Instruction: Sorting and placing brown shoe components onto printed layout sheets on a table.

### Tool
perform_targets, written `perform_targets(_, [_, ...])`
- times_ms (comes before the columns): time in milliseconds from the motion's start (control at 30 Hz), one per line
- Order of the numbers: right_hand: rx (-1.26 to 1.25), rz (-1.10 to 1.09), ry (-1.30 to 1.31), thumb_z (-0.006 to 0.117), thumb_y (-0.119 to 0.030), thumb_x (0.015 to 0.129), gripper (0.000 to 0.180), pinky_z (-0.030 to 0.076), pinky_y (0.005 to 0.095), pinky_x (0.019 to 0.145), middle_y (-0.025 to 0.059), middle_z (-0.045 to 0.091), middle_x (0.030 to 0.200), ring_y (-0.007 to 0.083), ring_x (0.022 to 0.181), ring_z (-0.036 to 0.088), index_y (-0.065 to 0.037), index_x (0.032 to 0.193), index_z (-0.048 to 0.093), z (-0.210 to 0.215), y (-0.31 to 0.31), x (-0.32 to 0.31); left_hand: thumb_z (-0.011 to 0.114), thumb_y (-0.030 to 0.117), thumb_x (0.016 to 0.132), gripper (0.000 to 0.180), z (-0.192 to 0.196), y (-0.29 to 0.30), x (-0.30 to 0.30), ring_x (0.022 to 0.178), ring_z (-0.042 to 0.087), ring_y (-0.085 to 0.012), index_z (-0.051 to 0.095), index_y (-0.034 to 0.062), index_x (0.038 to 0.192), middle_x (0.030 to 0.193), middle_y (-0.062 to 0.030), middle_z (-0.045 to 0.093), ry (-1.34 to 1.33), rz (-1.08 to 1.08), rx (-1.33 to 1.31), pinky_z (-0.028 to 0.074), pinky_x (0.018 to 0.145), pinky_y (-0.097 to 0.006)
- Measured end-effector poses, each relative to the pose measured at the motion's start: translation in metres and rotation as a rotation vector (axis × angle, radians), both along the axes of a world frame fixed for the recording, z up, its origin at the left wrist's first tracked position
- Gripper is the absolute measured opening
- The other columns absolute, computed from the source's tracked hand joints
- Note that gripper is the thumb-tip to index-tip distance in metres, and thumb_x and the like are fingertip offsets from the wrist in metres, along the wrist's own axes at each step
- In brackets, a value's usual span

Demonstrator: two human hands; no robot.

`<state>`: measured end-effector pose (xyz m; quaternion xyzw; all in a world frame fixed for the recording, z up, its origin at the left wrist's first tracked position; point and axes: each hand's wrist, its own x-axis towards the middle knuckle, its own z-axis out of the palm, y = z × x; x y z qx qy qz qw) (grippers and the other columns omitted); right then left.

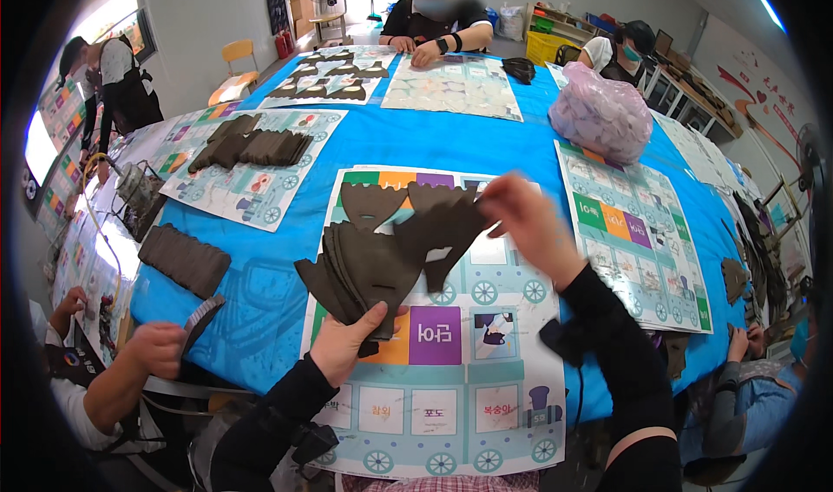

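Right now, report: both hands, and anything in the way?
Left grip: holding fanned dark pieces. Right grip: blurred, holding a dark piece by its end. Possibly in the way: more dark pieces on the printed sheet.

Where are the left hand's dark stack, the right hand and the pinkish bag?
Dark stack [377, 262]: head view, front piece's face.
Right hand [535, 225]: head view, back of hand.
Pinkish bag [600, 114]: head view, bulging side.

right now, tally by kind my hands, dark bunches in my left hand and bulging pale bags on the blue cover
Left hand and right hand: 2
Dark bunch: 1
Bulging pale bag: 1
Total: 4
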<state>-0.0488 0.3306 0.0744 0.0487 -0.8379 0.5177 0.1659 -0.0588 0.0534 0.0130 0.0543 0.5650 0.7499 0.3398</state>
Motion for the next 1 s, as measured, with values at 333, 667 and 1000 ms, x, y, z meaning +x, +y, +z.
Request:
perform_targets(333, [0.381,-0.404,-0.377,0.058,-0.011,0.086,0.022,0.053,0.0319,0.061,0.0146,0.062,0.080,0.0228,0.072,0.066,0.002,0.105,0.056,-0.071,0.151,-0.039,0.051,0.010,0.089,0.040,0.026,-0.015,0.014,0.100,0.061,-0.0225,0.043,-0.0050,0.125,0.116,-0.0184,0.059,0.017,-0.024,0.127,0.048,0.089,-0.034])
perform_targets(667, [0.638,0.065,-0.042,0.057,-0.017,0.088,0.019,0.049,0.0323,0.060,0.0121,0.066,0.078,0.0255,0.067,0.064,-0.002,0.100,0.059,-0.032,-0.082,0.013,0.065,0.004,0.082,0.039,-0.008,-0.037,0.027,0.097,0.058,-0.0139,0.052,0.0003,0.118,0.110,-0.0060,0.061,0.117,0.224,-0.003,0.047,0.085,-0.028])
perform_targets(1000, [0.138,0.175,-0.522,0.053,-0.011,0.090,0.016,0.053,0.0257,0.050,0.0086,0.066,0.073,0.0128,0.058,0.063,0.004,0.091,0.060,-0.061,-0.075,-0.043,0.054,0.004,0.089,0.031,0.000,-0.098,0.054,0.100,0.060,-0.0205,0.048,-0.0013,0.119,0.113,-0.0142,0.061,0.113,0.460,0.195,0.048,0.087,-0.032])
